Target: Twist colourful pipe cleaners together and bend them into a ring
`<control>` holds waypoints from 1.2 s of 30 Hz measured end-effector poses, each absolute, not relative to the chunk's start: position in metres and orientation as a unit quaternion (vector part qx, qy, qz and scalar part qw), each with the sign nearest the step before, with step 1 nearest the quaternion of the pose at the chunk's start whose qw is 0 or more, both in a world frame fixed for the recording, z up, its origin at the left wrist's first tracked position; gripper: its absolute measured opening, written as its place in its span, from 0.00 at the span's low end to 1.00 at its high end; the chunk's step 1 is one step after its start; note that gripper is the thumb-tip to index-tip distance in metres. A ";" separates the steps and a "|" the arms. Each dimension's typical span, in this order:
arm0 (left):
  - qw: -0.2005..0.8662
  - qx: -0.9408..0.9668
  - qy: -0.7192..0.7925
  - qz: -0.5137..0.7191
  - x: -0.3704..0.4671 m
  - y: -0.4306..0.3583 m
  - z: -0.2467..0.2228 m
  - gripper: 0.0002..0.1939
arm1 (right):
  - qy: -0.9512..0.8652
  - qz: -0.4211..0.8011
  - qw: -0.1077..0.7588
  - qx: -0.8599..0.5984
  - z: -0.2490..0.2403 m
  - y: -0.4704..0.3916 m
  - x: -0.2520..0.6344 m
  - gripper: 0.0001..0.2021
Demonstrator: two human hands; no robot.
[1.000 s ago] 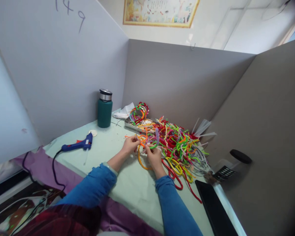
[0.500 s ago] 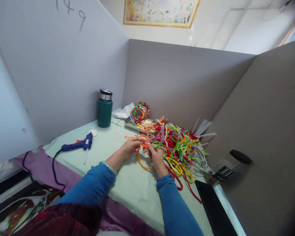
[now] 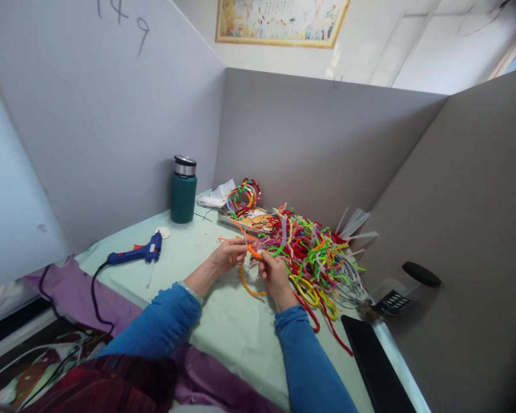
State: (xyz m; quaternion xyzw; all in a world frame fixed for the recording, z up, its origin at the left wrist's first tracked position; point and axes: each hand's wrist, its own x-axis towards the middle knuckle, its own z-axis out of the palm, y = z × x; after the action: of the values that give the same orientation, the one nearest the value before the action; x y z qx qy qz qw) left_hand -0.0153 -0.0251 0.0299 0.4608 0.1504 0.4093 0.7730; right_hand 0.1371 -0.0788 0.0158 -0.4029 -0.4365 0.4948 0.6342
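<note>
My left hand (image 3: 229, 256) is closed in a pinch, at the left end of a bright orange pipe cleaner (image 3: 253, 251). My right hand (image 3: 276, 273) grips the right end of it between thumb and forefinger. A thin greyish strand rises beside the left fingertips; whether it joins the orange piece, I cannot tell. Just below, between the hands, a curved yellow-orange pipe cleaner (image 3: 250, 289) lies on the table. Beyond the right hand spreads a big tangled heap of coloured pipe cleaners (image 3: 313, 246).
Behind the hands stands a metal tray (image 3: 230, 221) with small pieces and wrapped hoops (image 3: 243, 198). To the left are a green bottle (image 3: 183, 192) and a blue glue gun (image 3: 140, 252) with its cord. A black flat object (image 3: 376, 364) lies at right. Grey panels (image 3: 318, 137) enclose the table.
The orange loop that stood up above the fingers has swung down to the left toward the tray. My left fingers have straightened slightly; both hands stay almost in place.
</note>
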 end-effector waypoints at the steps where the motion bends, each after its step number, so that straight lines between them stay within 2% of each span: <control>1: 0.772 0.458 0.155 0.412 -0.015 -0.025 0.030 0.21 | -0.431 0.497 0.639 -0.399 0.016 -0.078 0.137 0.20; 9: 0.760 0.442 0.198 0.434 -0.013 -0.022 0.028 0.18 | -0.369 0.493 0.684 -0.392 0.015 -0.077 0.140 0.17; 17: 0.771 0.459 0.181 0.402 -0.014 -0.025 0.029 0.16 | -0.392 0.494 0.671 -0.391 0.018 -0.080 0.140 0.19; 22: 0.794 0.471 0.148 0.354 -0.015 -0.035 0.036 0.22 | -0.423 0.527 0.644 -0.359 0.016 -0.079 0.139 0.16; 29: 0.750 0.498 0.164 0.404 -0.012 -0.037 0.036 0.16 | -0.418 0.554 0.623 -0.360 0.013 -0.078 0.139 0.17; 36: 0.685 0.519 0.209 0.467 -0.008 -0.035 0.035 0.16 | -0.406 0.561 0.632 -0.349 0.016 -0.080 0.137 0.19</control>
State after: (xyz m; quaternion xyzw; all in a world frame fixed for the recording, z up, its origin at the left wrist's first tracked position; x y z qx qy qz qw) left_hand -0.0084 -0.0351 0.0345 0.5190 0.2090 0.4668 0.6849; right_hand 0.1373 -0.0804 0.0163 -0.3486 -0.4062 0.5605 0.6319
